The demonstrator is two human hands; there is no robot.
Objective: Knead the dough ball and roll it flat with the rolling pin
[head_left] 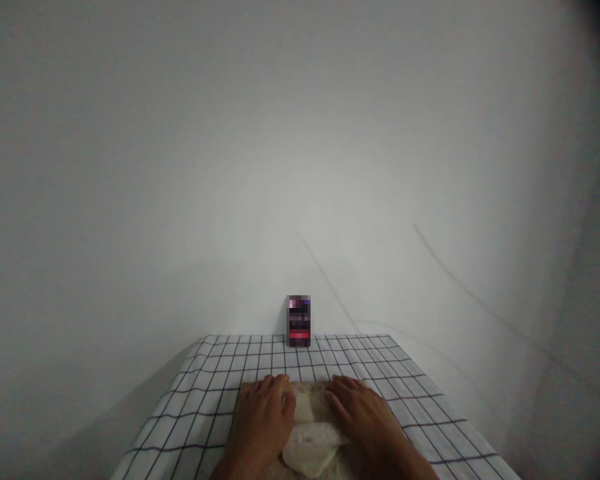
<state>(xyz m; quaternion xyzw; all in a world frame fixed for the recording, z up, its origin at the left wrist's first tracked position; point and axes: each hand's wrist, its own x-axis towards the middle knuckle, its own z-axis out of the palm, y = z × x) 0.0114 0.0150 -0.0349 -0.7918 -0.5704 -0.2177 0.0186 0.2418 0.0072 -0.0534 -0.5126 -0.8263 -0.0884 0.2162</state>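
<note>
A pale sheet of dough (309, 461) lies on a wooden board (250, 388) low in the view. Across it runs what looks like a floury rolling pin (310, 435), with dough showing on its far and near sides. My left hand (267, 413) reaches forward over the pin's left end, fingers stretched toward the board's far edge, thumb beside the dough. On the right, my right hand (360, 407) lies over the other end, fingers forward and slightly bent. Both palms seem to rest on the pin; its ends and the palms' undersides are hidden.
A white tablecloth with a dark grid (200, 387) covers the table. At its far edge, a small upright dark object with a red band (299, 321), blurred into blocks, stands against the pale wall (300, 167). Faint cable-like lines cross the wall at right.
</note>
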